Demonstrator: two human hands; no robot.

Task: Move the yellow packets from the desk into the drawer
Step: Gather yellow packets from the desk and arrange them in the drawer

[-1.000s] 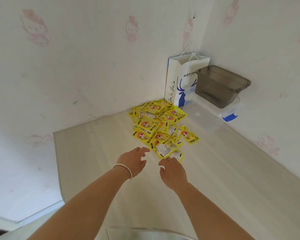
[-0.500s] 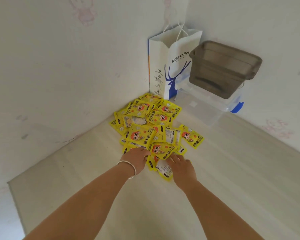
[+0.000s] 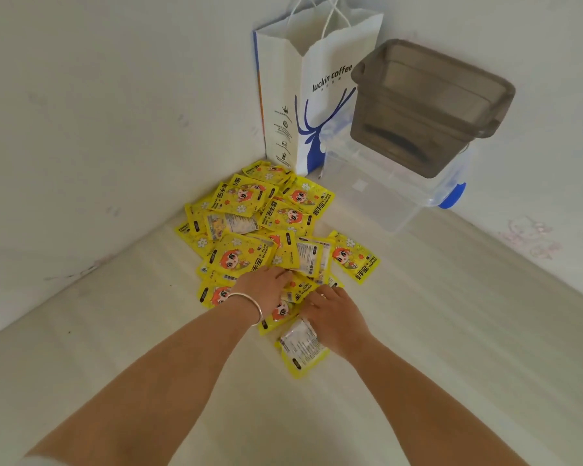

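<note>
Near the desk (image 3: 451,331) corner, both hands (image 3: 266,287) rest on yellow packets (image 3: 249,223).

"luckin coffee" on white paper bag (image 3: 320,95), "HAND WARMER" on yellow packets (image 3: 249,230), other print unreadable

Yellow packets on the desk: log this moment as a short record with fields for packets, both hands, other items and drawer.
packets: yellow packets in a loose overlapping pile on the desk, near the wall corner
left hand: left hand on the pile's near edge, bracelet on the wrist
right hand: right hand on the nearest packets
other items: paper bag, dark bin atop a clear box
drawer: not in view
</note>
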